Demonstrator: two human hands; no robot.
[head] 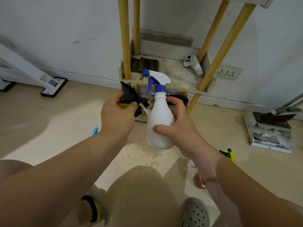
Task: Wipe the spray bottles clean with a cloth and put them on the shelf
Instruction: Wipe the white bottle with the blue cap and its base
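My right hand (178, 128) grips a white spray bottle (159, 112) with a blue trigger head, held upright in front of the shelf (180, 82). My left hand (117, 115) holds a dark cloth with a yellow edge (131, 95) just left of the bottle's neck; the cloth is close to the bottle, contact unclear. The shelf is a low white unit with yellow wooden posts; its middle board is stained. Another spray head, green and yellow (228, 154), pokes out on the floor behind my right forearm.
A white controller (193, 64) and a dark folded cloth (146, 63) lie on the shelf board. A dustpan with debris (268, 130) stands at the right wall. A white stand's feet (52, 86) sit at left. Brownish spots stain the floor (147, 154). My shoes are below.
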